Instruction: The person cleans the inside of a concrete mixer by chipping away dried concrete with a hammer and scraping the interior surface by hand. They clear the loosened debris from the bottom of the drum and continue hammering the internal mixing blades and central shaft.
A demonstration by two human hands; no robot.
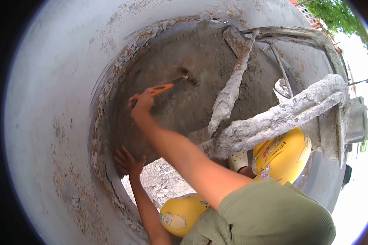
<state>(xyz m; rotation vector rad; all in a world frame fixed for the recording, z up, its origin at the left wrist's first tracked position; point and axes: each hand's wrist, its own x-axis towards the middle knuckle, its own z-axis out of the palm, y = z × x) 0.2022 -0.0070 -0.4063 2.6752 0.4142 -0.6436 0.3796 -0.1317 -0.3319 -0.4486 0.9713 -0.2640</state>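
My right hand (pixel 143 102) is closed around the orange handle of a hammer-like tool (pixel 161 88). The tool's thin shaft reaches right to a dark head, blurred, at the brown, crusted bottom (pixel 163 57) of a large round metal drum. Lower left, my left hand (pixel 129 161) lies with fingers spread on the crusted surface, beside a bright opening, and holds nothing.
Cement-crusted mixing bars (pixel 282 118) cross the drum at the right. The grey drum wall (pixel 49 102) curves around the left. Rubble (pixel 163 179) shows through the opening. My yellow-clad knees and a light shoe (pixel 238 160) are below the bars.
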